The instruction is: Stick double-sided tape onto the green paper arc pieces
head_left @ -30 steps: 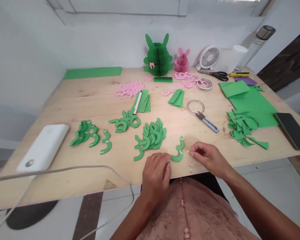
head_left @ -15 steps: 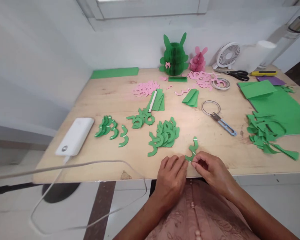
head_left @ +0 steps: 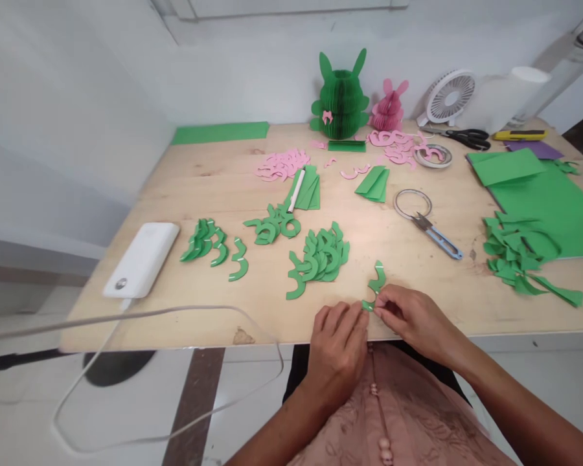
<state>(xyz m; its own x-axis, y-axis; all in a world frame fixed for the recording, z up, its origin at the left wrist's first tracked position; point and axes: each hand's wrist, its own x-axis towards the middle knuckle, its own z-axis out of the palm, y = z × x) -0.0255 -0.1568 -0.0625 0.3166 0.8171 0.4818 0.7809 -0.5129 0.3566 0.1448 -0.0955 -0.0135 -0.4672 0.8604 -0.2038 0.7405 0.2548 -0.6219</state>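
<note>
A wavy green paper piece [head_left: 377, 277] with white strips lies near the table's front edge. My right hand [head_left: 412, 317] pinches its lower right side between thumb and forefinger. Fingers held together, my left hand [head_left: 339, 349] rests on the table edge, its fingertips against the piece's lower left end. To the left is a pile of curved green pieces [head_left: 324, 254]. Farther left, a single striped piece [head_left: 239, 260] lies beside an overlapping group of striped pieces [head_left: 204, 241].
A white power bank [head_left: 142, 260] with a cable sits at the left. Snips [head_left: 437, 235] and a tape ring [head_left: 412, 191] lie right of centre. Green scraps [head_left: 519, 252] are at the right, a green paper figure [head_left: 342, 103] at the back.
The view has shifted slightly. My right hand still pinches the striped piece, now covering a bit more of its lower part. My left hand remains beside it.
</note>
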